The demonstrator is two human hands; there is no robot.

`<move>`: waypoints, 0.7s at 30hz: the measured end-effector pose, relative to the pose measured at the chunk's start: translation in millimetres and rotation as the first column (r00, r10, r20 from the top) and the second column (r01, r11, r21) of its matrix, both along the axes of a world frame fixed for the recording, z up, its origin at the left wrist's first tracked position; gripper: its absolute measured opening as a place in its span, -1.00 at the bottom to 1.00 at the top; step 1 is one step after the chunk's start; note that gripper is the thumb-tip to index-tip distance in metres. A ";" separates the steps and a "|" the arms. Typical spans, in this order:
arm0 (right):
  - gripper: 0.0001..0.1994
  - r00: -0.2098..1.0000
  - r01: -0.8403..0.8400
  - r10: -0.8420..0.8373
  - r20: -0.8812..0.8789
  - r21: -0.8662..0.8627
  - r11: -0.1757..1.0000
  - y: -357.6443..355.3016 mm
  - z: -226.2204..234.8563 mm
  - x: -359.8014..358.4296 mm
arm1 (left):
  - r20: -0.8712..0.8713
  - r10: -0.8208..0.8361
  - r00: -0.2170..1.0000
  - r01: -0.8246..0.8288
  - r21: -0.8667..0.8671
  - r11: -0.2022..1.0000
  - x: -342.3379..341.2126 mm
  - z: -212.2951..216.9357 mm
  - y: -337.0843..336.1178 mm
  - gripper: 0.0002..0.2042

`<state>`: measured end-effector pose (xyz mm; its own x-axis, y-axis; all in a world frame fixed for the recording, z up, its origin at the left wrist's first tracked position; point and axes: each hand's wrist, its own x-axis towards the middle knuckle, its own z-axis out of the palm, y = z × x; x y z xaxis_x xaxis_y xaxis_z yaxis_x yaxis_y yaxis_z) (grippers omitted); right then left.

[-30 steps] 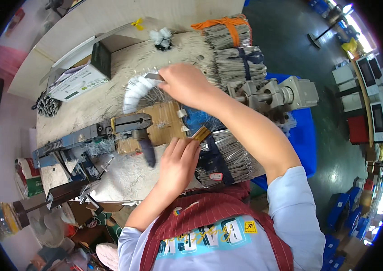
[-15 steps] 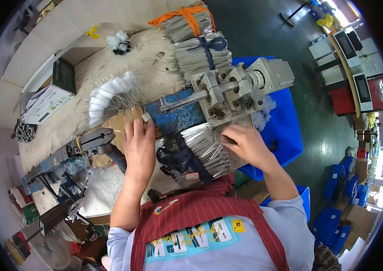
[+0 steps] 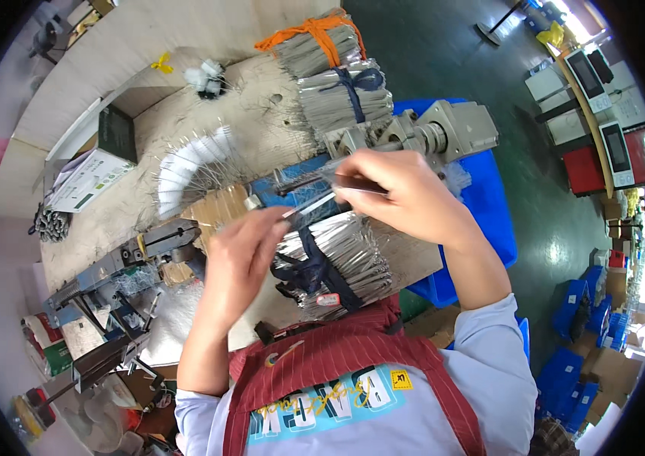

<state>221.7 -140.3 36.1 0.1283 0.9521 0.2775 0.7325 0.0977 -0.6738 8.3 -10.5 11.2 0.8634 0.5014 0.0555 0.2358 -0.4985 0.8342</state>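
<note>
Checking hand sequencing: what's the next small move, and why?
Probably guide the thin, silvery, apparently metal strip toward the grey, rod-shaped metal shaft: it seems to stretch between the left hand and right hand, close to the shaft in view. Blur hides the exact grip.

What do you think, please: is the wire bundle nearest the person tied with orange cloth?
No, that wire bundle is tied with dark cloth.

Flashing glossy and metal-like along the blurred thin strip (image 3: pixel 313 204); gleaming as bare metal in the near wire bundle (image 3: pixel 349 247); showing matt grey metal on the right machine block (image 3: pixel 471 128), smooth blue plastic on the bin (image 3: pixel 494 204), rough wood on the tabletop (image 3: pixel 254 102).
</note>
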 end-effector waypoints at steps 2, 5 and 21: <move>-0.84 0.977 -0.043 0.048 0.208 -0.025 0.999 24.1 4.8 0.5 | 0.008 0.011 1.000 -0.014 0.435 0.900 6.5 -1.6 24.1 -0.82; -0.82 0.784 -0.079 0.059 0.618 0.005 0.997 78.0 -17.1 11.4 | -0.100 0.076 0.992 0.001 0.608 0.794 17.5 -6.0 53.3 -0.87; -0.87 0.874 -0.453 0.457 0.166 -0.059 0.889 125.4 -34.2 -61.0 | 0.087 0.414 0.906 -0.409 0.432 0.804 -89.2 6.4 42.8 -0.94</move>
